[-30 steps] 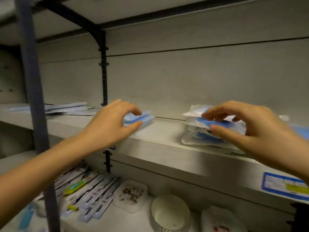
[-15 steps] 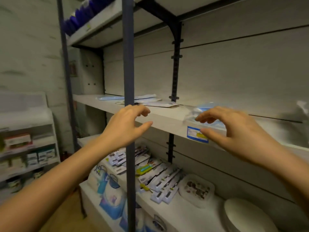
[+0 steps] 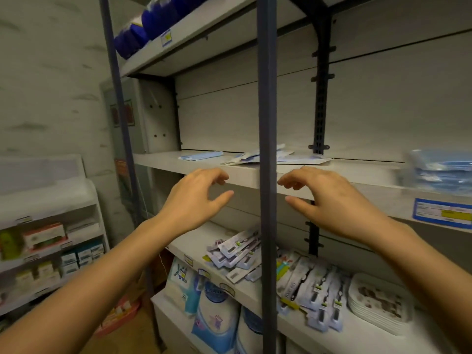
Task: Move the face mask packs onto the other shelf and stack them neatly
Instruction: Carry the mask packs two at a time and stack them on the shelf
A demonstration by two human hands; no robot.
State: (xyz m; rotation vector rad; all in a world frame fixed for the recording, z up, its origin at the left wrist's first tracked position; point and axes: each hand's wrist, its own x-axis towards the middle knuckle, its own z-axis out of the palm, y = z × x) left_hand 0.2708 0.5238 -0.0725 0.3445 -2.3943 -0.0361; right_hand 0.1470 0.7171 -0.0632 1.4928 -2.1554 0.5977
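Observation:
Flat face mask packs (image 3: 293, 158) lie scattered on the left shelf (image 3: 240, 175), with one blue pack (image 3: 200, 156) further left. A stack of blue mask packs (image 3: 439, 172), blurred, sits at the far right on the neighbouring shelf (image 3: 378, 200). My left hand (image 3: 196, 200) hovers just in front of the left shelf's edge, fingers curled and apart, holding nothing. My right hand (image 3: 329, 198) hovers at the same height right of the dark upright post (image 3: 267, 175), also holding nothing.
A second dark post (image 3: 120, 98) stands at left. Below are a shelf with toothbrush packs (image 3: 237, 254), a stack of plates (image 3: 380, 305) and tissue packs (image 3: 217, 318). Blue bags (image 3: 150, 19) sit on the top shelf. A white rack with boxes (image 3: 46, 238) stands left.
The view has swung left from the stack. My left hand let go of the pack it held, my right hand left the stack, and both now hover before the left shelf.

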